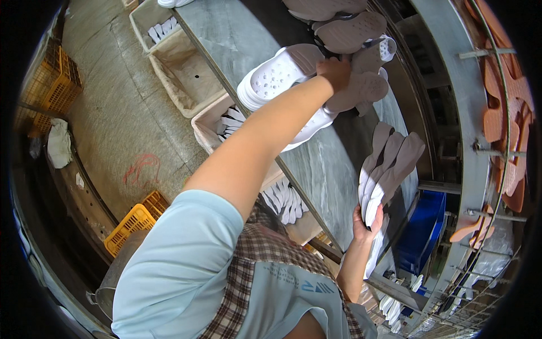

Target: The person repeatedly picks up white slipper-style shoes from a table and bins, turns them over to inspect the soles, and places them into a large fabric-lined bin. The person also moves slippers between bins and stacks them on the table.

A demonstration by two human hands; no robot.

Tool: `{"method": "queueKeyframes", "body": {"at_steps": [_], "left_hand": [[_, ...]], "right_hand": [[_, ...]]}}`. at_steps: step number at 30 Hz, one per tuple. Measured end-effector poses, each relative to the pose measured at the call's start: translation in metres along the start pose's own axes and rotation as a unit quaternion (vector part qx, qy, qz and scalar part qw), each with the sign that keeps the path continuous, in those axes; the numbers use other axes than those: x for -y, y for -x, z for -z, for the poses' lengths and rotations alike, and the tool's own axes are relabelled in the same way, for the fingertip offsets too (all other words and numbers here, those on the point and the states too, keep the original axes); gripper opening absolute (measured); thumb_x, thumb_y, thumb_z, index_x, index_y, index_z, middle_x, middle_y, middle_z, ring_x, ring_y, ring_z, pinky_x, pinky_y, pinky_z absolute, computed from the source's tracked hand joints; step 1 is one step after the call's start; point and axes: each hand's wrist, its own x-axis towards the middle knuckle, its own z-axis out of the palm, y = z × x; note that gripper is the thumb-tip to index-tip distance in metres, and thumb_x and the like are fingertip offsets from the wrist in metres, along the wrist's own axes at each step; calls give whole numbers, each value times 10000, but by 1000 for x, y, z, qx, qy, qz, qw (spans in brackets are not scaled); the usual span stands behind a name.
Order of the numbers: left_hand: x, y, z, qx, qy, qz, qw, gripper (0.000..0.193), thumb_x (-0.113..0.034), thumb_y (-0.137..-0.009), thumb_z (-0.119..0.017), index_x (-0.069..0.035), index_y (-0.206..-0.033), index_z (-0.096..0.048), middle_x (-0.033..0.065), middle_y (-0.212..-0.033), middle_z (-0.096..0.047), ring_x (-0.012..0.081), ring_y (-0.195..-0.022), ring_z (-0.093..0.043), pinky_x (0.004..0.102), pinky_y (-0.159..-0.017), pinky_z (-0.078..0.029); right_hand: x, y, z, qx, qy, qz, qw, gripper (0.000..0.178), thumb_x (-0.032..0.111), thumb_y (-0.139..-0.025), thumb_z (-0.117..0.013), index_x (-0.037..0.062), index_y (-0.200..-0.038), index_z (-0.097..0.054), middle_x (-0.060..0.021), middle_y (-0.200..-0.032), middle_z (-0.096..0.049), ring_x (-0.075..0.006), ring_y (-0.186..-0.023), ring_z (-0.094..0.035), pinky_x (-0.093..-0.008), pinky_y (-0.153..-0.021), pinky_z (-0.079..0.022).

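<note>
My left hand (334,74) reaches across the workbench among white clogs, its fingers curled and partly hidden. It is at the end of a white clog (274,76) with a perforated upper. Beyond the hand, more clogs (353,33) lie in shade, and another shaded clog (361,90) is just to its right. Nearer to me, my right hand (368,223) is closed round the narrow ends of several white clog straps (384,169), which fan out away from me above the bench edge.
The grey bench (316,164) runs diagonally. Along its left side stand lined bins (186,73), some with white straps inside. Orange pieces (499,107) hang on a wire rack at right, beside a blue bin (420,231). Yellow crates (135,223) stand on the floor at left.
</note>
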Motion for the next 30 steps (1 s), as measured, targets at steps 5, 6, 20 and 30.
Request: {"method": "queueKeyframes", "body": {"at_steps": [5, 6, 20, 30], "left_hand": [[-45, 38, -11, 69, 11, -155, 985, 231, -203, -796, -549, -30, -892, -669, 176, -1008, -614, 378, -941, -600, 444, -715, -496], [-49, 52, -13, 122, -126, -293, 940, 247, -202, -794, -545, 15, -789, -663, 173, -884, -643, 388, -910, -603, 433, -746, -495], [-52, 227, -37, 79, 320, 36, 943, 760, -369, -834, -587, 111, -1332, -270, 343, -1330, -311, 462, -1207, -349, 453, -1056, -254], [-47, 211, -23, 195, 636, -34, 746, 687, -97, -800, -649, 14, -1362, -272, 148, -1231, -493, 217, -1105, -503, 314, -905, -436]], "right_hand": [[-8, 24, 0, 12, -50, 20, 998, 257, 320, -901, -529, 131, -1062, -597, -34, -981, -654, -216, -870, -593, -380, -736, -452], [-10, 27, -2, 21, -48, 25, 998, 283, 325, -907, -519, 109, -1074, -592, -69, -988, -649, -250, -864, -589, -359, -731, -457], [-46, 39, -56, 37, -2, 15, 999, 347, 329, -936, -455, 106, -1196, -513, -59, -1141, -598, -232, -1014, -569, -367, -824, -440], [-47, -1, -73, 14, 422, 195, 885, 648, 324, -772, -696, -29, -1260, -457, -225, -1226, -515, -254, -1112, -514, -346, -912, -417]]}}
